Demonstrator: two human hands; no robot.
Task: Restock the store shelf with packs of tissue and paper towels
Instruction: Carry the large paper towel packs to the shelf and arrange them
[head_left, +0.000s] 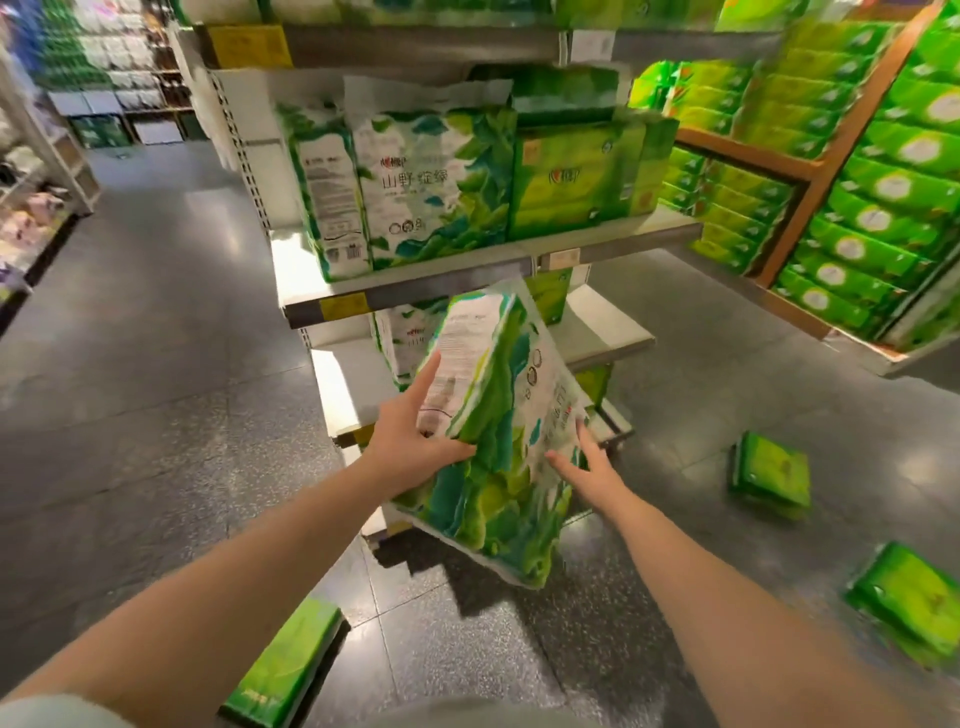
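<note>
We hold a large leaf-printed pack of tissue (498, 441) up off the dark floor (156, 364), tilted, in front of the lower tiers of a store shelf unit (332, 306). Our left hand (410, 431) lies against the pack's white printed side panel, forefinger straight along it, thumb hooked round the lower corner edge. Our right hand (584, 467) touches the pack's front face with fingers spread and straight; whether any finger curls behind the far edge we cannot tell.

On the middle shelf board, at its front edge, stands a matching leaf-printed pack (410, 187), upright, its white side panel turned toward the board's left end. Just beside it toward the right end sits a bright green pack (576, 176), with another stacked on top. On the tier below, behind the held pack, a further pack (400, 338) is partly hidden.

Three flat green packs lie on the floor: one near the bottom edge between our forearms (285, 670), one to the right of the shelf unit's base (774, 473), one at the far right (914, 597). A wooden-framed rack (831, 171) on the right is filled with rows of green packs.
</note>
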